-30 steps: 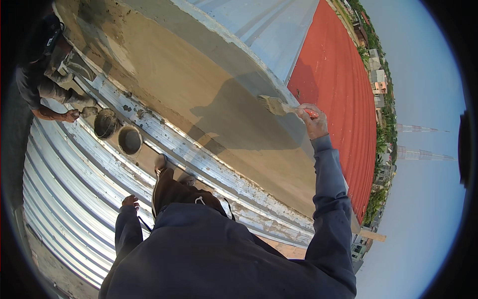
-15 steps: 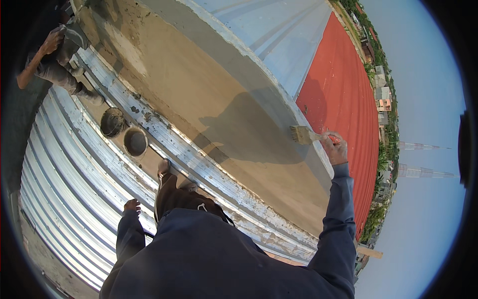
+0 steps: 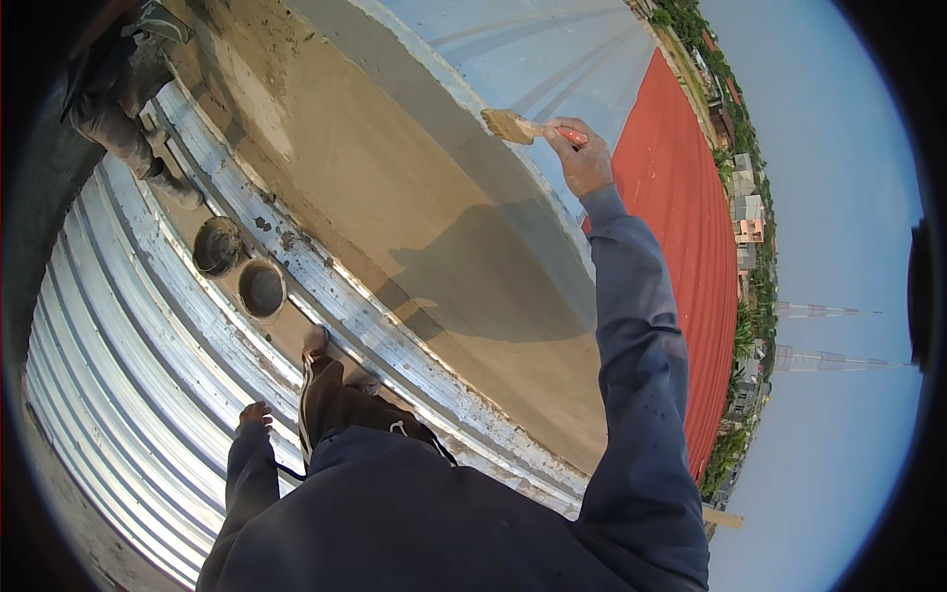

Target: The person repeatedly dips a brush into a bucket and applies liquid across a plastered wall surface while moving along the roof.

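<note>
My right hand [image 3: 586, 163] is closed around the handle of a wide paintbrush [image 3: 510, 125] at the upper middle of the view. The brush has a red handle and pale, dirty bristles. Its bristles point left, over the top edge of a plastered wall [image 3: 395, 178]; whether they touch it I cannot tell. A darker grey band runs along the wall's upper part. My left hand [image 3: 255, 413] hangs low at my side above the metal roofing, fingers loosely apart and holding nothing.
Two buckets, one with grey mortar [image 3: 217, 246] and one with greyish liquid [image 3: 261, 289], stand by my feet. At the upper left another person [image 3: 123, 118] stands on the same walkway. Ribbed metal roofing [image 3: 128, 375] spreads left; a red roof [image 3: 676, 257] lies beyond the wall.
My right hand has carried the brush up and to the left along the wall's top. My left hand stays low. The other person's arm has shifted upward.
</note>
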A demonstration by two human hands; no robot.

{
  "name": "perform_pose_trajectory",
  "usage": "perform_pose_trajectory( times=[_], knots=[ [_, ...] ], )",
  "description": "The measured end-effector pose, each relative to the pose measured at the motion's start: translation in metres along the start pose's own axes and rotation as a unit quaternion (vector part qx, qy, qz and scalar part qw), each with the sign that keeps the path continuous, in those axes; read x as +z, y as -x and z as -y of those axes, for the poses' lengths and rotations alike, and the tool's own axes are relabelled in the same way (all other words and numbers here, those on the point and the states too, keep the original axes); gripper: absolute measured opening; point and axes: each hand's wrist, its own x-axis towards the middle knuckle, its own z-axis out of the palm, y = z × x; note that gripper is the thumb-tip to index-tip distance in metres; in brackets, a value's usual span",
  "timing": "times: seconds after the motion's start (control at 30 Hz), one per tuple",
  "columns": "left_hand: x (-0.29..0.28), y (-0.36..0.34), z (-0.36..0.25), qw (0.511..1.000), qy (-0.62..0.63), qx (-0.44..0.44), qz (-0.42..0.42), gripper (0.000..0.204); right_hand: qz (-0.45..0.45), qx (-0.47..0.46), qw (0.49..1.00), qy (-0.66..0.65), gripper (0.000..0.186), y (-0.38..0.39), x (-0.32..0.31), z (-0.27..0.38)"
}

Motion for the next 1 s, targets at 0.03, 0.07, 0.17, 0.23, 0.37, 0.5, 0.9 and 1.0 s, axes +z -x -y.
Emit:
perform_pose_trajectory(
  times=[0.03,0.07,0.17,0.23,0.37,0.5,0.9,1.0],
  knots=[
    [0.000,-0.001,0.000,1.000,0.007,0.000,0.008,0.032,0.035,-0.006,0.999,0.005,0.027,-0.008,0.010,0.001],
    [-0.001,-0.001,0.000,1.000,0.012,-0.003,0.010,0.032,0.053,-0.011,0.998,0.012,0.028,-0.012,0.016,0.001],
    [-0.004,-0.001,0.006,0.999,0.031,-0.007,0.011,0.032,0.087,-0.023,0.994,0.056,0.025,-0.004,0.015,-0.007],
    [-0.007,0.002,0.015,0.999,0.051,-0.008,0.000,0.031,0.108,0.004,0.991,0.079,0.023,0.014,-0.004,-0.014],
    [-0.017,0.014,0.040,0.997,0.065,-0.024,-0.027,0.026,0.176,0.092,0.954,0.224,0.021,0.056,-0.073,-0.018],
    [-0.022,0.012,0.052,0.997,0.052,-0.054,-0.016,0.025,0.123,0.125,0.967,0.183,0.023,0.067,-0.087,-0.016],
    [-0.003,0.012,-0.034,0.987,0.130,0.094,-0.004,0.018,0.069,-0.072,0.995,-0.016,0.030,-0.117,0.094,0.067],
    [-0.009,0.023,-0.021,0.987,0.136,0.083,-0.016,0.022,0.042,-0.131,0.990,-0.014,0.029,-0.155,0.128,0.082]
  ],
)
